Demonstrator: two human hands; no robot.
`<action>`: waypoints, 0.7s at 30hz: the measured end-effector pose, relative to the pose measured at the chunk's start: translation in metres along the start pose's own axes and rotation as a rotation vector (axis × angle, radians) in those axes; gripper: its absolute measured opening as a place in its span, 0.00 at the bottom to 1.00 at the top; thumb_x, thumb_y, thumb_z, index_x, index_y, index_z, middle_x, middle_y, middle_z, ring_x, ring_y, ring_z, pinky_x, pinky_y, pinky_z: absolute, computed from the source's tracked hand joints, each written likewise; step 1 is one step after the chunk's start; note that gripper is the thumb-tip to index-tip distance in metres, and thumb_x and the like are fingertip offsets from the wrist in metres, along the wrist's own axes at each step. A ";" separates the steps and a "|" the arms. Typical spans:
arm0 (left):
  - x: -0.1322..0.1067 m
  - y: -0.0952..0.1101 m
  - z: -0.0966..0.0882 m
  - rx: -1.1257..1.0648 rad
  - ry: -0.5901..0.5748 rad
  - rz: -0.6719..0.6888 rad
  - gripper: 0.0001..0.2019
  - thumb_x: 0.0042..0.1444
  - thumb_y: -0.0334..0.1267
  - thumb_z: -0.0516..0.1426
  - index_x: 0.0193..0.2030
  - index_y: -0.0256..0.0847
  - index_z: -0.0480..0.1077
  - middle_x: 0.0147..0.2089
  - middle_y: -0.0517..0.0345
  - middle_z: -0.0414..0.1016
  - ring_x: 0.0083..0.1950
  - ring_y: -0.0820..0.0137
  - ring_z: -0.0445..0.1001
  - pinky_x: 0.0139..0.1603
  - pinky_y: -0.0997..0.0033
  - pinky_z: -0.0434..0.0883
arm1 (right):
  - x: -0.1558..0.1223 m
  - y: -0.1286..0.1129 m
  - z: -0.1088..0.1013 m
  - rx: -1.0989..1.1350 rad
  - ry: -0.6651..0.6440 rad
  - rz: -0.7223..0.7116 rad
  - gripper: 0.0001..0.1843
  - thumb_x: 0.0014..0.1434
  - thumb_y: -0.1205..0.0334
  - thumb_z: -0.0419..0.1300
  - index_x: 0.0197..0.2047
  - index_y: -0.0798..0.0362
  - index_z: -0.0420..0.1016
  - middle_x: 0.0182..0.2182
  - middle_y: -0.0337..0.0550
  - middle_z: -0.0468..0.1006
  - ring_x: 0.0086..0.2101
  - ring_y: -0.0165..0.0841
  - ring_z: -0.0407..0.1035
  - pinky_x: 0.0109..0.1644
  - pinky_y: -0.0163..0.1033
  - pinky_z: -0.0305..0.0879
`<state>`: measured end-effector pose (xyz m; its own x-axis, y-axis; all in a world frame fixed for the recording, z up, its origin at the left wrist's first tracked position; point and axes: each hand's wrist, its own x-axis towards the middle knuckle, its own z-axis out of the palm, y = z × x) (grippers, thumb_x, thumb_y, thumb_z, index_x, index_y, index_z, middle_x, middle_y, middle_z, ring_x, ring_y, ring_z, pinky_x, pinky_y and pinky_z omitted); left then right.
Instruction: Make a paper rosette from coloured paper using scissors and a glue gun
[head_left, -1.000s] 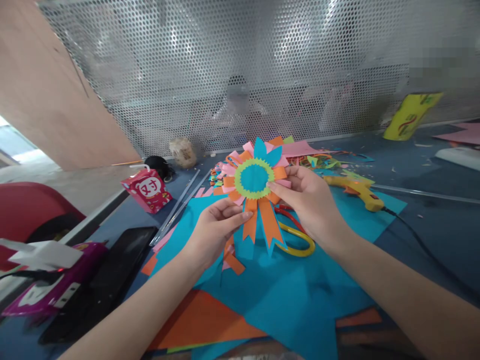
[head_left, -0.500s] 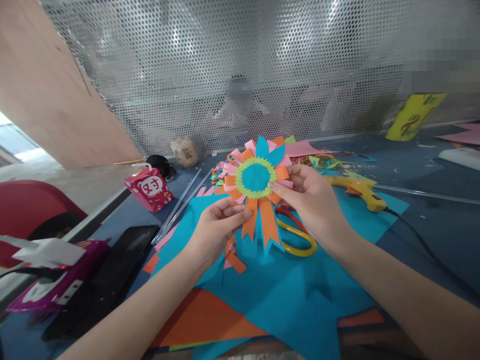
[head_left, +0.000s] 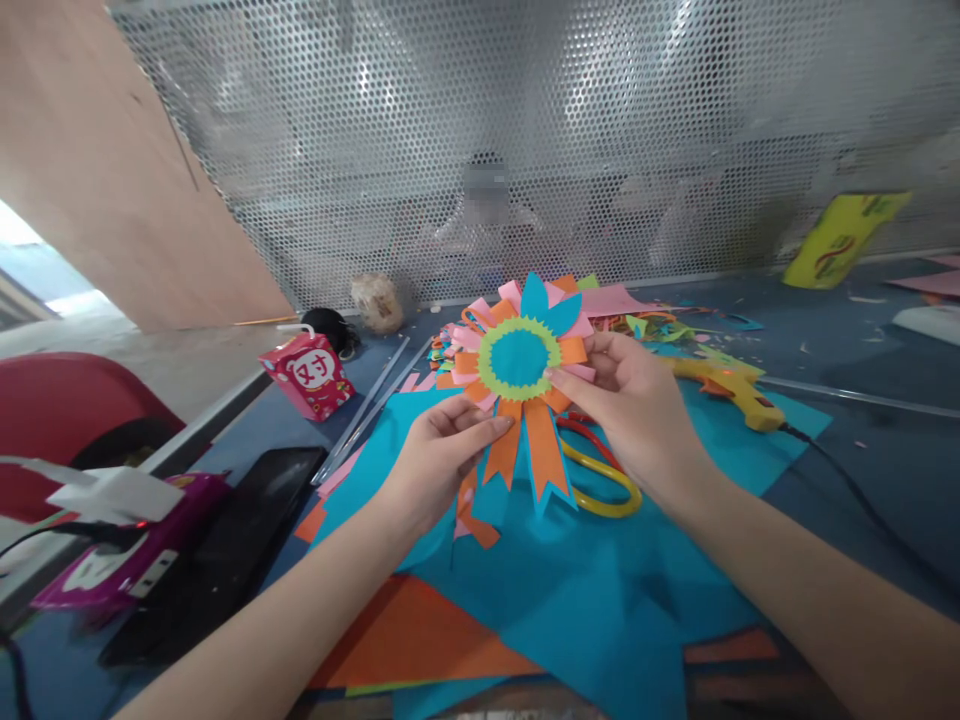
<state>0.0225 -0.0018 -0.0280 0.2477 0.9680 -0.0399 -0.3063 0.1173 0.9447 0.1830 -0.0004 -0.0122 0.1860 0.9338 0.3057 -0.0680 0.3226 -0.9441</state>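
Both hands hold up a paper rosette (head_left: pixel 519 358) in the middle of the view. Its blue centre sits on a jagged green disc, ringed by pink and orange loops. Two blue leaf shapes stick up at its top right, and orange and blue ribbon tails hang below. My left hand (head_left: pixel 450 450) pinches the lower left edge near the tails. My right hand (head_left: pixel 637 400) grips the right edge, thumb on the front, fingers behind. Partly behind the rosette and my right hand lie scissors with red and yellow handles (head_left: pixel 604 490) on blue paper (head_left: pixel 585 580).
A yellow glue gun (head_left: pixel 731 385) with a black cord lies to the right. On the left are a red drink box (head_left: pixel 309 375), clear sticks (head_left: pixel 367 410), a black phone-like slab (head_left: pixel 225 540) and a purple power strip (head_left: pixel 135 550). A perforated metal panel (head_left: pixel 375 130) stands behind.
The view has shifted slightly, so everything sits a little further right. Both hands keep their hold on the rosette, which looks otherwise the same.
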 end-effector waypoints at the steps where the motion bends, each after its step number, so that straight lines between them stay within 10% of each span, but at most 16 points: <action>1: 0.000 0.000 0.001 -0.001 -0.004 0.001 0.08 0.42 0.32 0.64 0.31 0.36 0.71 0.25 0.61 0.73 0.26 0.75 0.72 0.29 0.77 0.69 | -0.001 -0.001 0.000 -0.016 -0.001 0.005 0.15 0.43 0.61 0.66 0.33 0.52 0.67 0.29 0.39 0.76 0.32 0.33 0.72 0.33 0.37 0.71; 9: -0.002 0.001 0.003 -0.040 -0.093 0.114 0.11 0.45 0.34 0.62 0.38 0.40 0.73 0.40 0.55 0.77 0.43 0.67 0.75 0.44 0.70 0.70 | -0.004 -0.004 0.002 -0.040 -0.008 -0.008 0.13 0.44 0.60 0.65 0.33 0.51 0.68 0.28 0.38 0.75 0.32 0.33 0.72 0.33 0.37 0.71; 21: -0.003 0.002 0.001 0.000 -0.055 0.099 0.09 0.46 0.34 0.62 0.36 0.39 0.74 0.37 0.55 0.78 0.38 0.69 0.75 0.40 0.72 0.71 | -0.007 -0.004 0.003 -0.025 -0.018 -0.050 0.12 0.45 0.63 0.65 0.33 0.50 0.67 0.29 0.36 0.74 0.32 0.32 0.72 0.37 0.38 0.70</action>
<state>0.0226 -0.0049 -0.0260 0.2665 0.9612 0.0719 -0.3320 0.0215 0.9430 0.1787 -0.0078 -0.0106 0.1707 0.9192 0.3550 -0.0348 0.3656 -0.9301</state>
